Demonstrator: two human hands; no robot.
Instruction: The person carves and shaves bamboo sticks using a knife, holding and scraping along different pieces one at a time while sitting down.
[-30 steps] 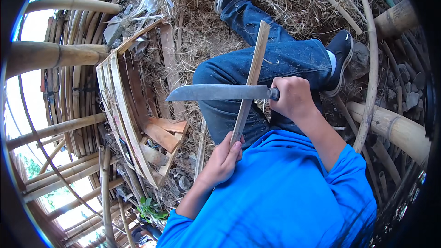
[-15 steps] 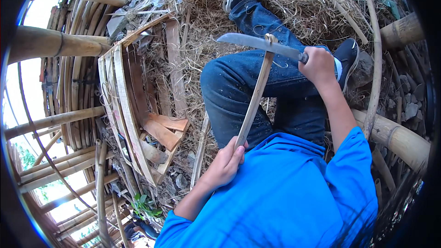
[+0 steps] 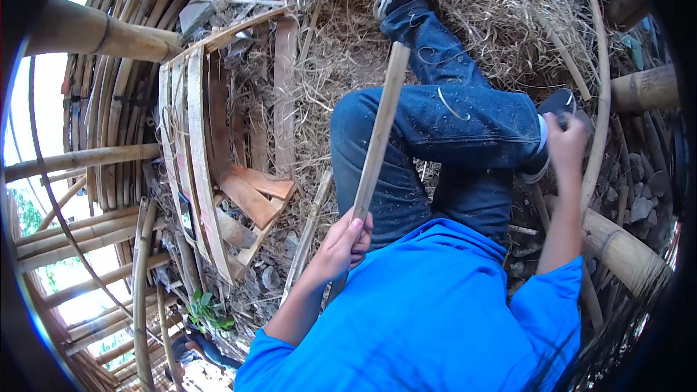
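Note:
My left hand [image 3: 340, 248] is closed around the lower end of a long, pale bamboo strip [image 3: 380, 127]. The strip slants up and slightly right across my bent leg, its upper end free in the air. Off to the right, beside my shoe [image 3: 557, 104], my right hand [image 3: 566, 149] is closed on the dark handle of the knife [image 3: 563, 122]. The blade cannot be made out from this angle. Thin curled shavings [image 3: 451, 104] and fine dust lie on my jeans [image 3: 465, 123].
Left of my knee lies a slatted wooden crate [image 3: 197, 131] with loose boards [image 3: 250, 199] in it. Thick bamboo poles [image 3: 624, 247] run along the right, with stones [image 3: 642, 207] nearby. Dry shavings [image 3: 508, 22] cover the ground ahead. Bamboo framework [image 3: 80, 163] stands at far left.
My right hand has moved the knife off the strip's upper end, out to the right and down beside my shoe. The strip has tilted more upright and shifted left.

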